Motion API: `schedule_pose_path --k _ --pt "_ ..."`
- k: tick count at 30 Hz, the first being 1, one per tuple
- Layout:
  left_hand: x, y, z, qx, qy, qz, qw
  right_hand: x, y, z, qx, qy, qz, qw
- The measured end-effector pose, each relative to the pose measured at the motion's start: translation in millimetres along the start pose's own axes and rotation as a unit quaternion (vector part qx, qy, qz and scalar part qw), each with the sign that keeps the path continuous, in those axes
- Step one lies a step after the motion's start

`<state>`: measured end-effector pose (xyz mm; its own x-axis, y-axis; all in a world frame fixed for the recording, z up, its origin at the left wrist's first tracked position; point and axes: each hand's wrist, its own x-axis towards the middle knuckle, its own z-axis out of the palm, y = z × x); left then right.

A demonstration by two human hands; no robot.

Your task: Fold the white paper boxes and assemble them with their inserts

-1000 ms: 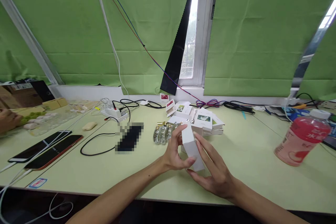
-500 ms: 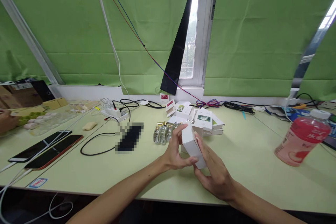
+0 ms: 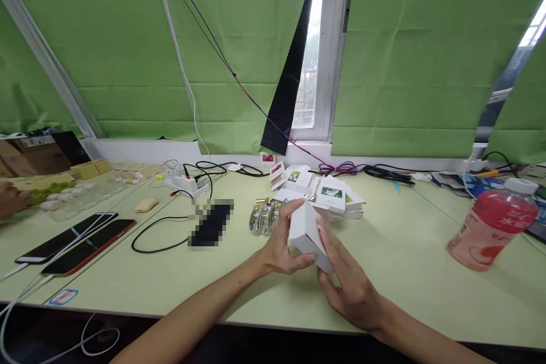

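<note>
A small white box [image 3: 307, 232] is held tilted above the table, between both of my hands. My left hand [image 3: 282, 244] grips its left side, with the thumb along the lower edge and fingers at the top. On the right side, my right hand [image 3: 347, 278] presses its fingers against the box. Just behind my left hand stand several clear glass bottles [image 3: 261, 219], one with a gold top. Beyond the held box lies a pile of white boxes [image 3: 330, 196] with green pictures on them.
Two phones [image 3: 89, 247] with white cables lie at the left. A power strip [image 3: 185, 182] and black cables run along the back. A pink drink bottle [image 3: 490, 227] stands at the right. Another person's hand [image 3: 12, 199] shows at the far left edge.
The white box has turned in my hands and tilted, showing more of its left face. Both hands have shifted only slightly. The other person's hand has moved a little.
</note>
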<state>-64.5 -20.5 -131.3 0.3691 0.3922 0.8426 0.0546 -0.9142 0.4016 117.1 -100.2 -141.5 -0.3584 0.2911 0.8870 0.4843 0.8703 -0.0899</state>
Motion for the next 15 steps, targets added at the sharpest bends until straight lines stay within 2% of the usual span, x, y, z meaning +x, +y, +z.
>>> schedule_pose_path --k 8,12,15 --pt "-1.3 0.5 -0.2 -0.066 -0.018 -0.032 0.997 4.2 1.0 -2.3 -0.032 -0.002 -0.026 0.999" --pt "0.5 7.5 1.9 -0.112 -0.013 -0.065 0.991 2.6 2.9 -0.2 -0.062 -0.004 -0.041 0.997" --pt "3.6 15.1 3.5 -0.166 -0.031 -0.088 0.982 2.9 4.1 0.9 -0.077 -0.006 -0.05 0.996"
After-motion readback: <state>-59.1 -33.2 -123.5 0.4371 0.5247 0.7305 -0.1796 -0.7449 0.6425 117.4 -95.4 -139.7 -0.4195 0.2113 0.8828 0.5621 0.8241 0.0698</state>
